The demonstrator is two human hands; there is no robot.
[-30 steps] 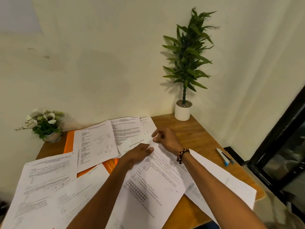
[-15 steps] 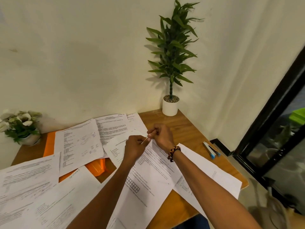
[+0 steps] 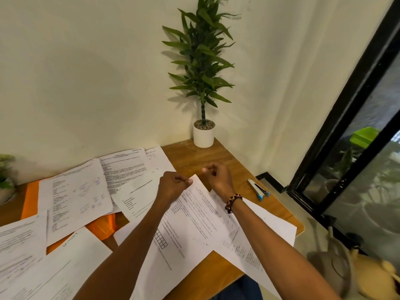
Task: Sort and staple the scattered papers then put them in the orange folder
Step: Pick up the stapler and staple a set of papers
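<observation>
Because the papers are spread loose and overlapping, we start at the sheet in front of us: our left hand [image 3: 173,186] pinches the far corner of the printed sheet [image 3: 194,217] between thumb and curled fingers [image 3: 190,181], holding the corner up off the pile so it can be worked on. Our right hand [image 3: 217,176] hovers just beyond that corner, its fingers curled into a loose fist with thumb and forefinger pressed together; whether they pinch something small we cannot tell. A beaded bracelet [image 3: 232,201] sits on that wrist.

The sheet lies across another page [image 3: 259,234] that juts toward the right edge of the bench [image 3: 205,156]. More scattered papers [image 3: 73,198] fan out to the left and toward the wall, overlapping one another, which suggests the sorting is barely under way. They bury most of the orange folder [image 3: 30,200]; only its left edge and a patch near the middle show, so we judge the folder must be uncovered before anything goes in.

The stapler [image 3: 258,189] lies alone on bare wood near the right edge, within easy reach of our right hand but untouched. A tall potted plant [image 3: 203,135] stands in the far corner against the wall, well clear of the papers, and a small flowering pot [image 3: 5,180] sits at the far left.
</observation>
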